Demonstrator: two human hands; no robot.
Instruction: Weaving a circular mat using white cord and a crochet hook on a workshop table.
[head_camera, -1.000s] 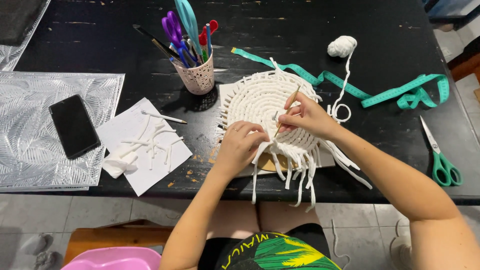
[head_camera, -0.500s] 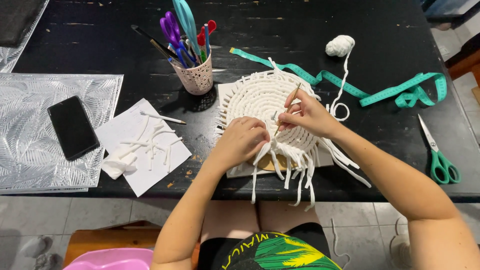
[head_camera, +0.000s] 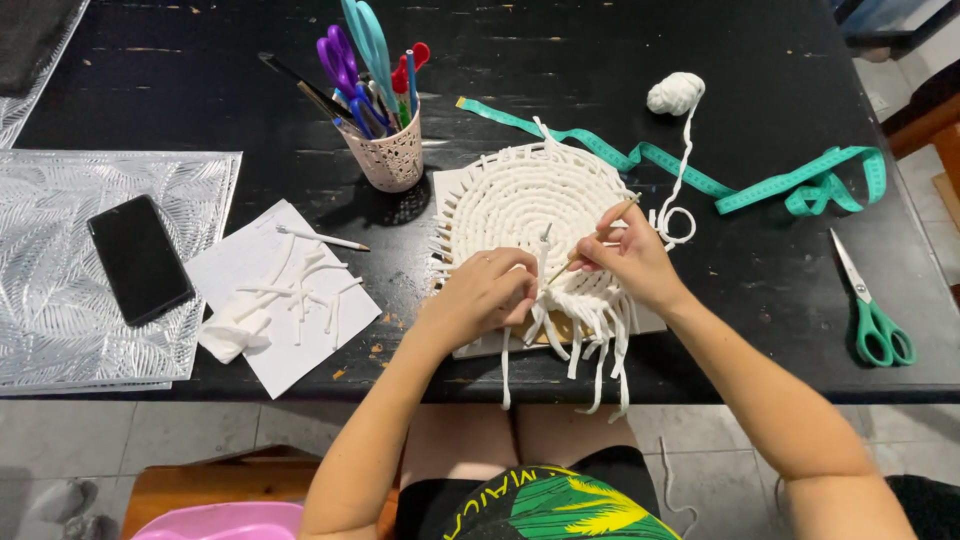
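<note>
1. While I watch from the head camera, the black tabletop (head_camera: 620, 40) carries everything; one round white woven cord mat (head_camera: 530, 205) lies on a pale board near the front edge, at about the middle.
2. One embossed silver placemat (head_camera: 60, 290) covers the left edge, with one black phone (head_camera: 140, 258) lying on it.
3. My left hand (head_camera: 485, 295) is curled narrow, fingertips pinching the loose cord ends at the mat's near rim.
4. My right hand (head_camera: 630, 255) is closed on one thin wooden stick (head_camera: 600, 232) that slants over the mat, its tip among the cords.
5. I judge the step to be working a cord through the weave at the near rim; the next move calls for steady tension from the left fingers while the stick lifts a strand.
6. Counted otherwise: one teal measuring tape (head_camera: 740, 185) and one white cord ball (head_camera: 675, 93) toward the back right; one green-handled scissors (head_camera: 875, 320) by the right edge; one pale tool cup (head_camera: 385, 155); one white paper sheet (head_camera: 275, 300) with cord scraps.
</note>
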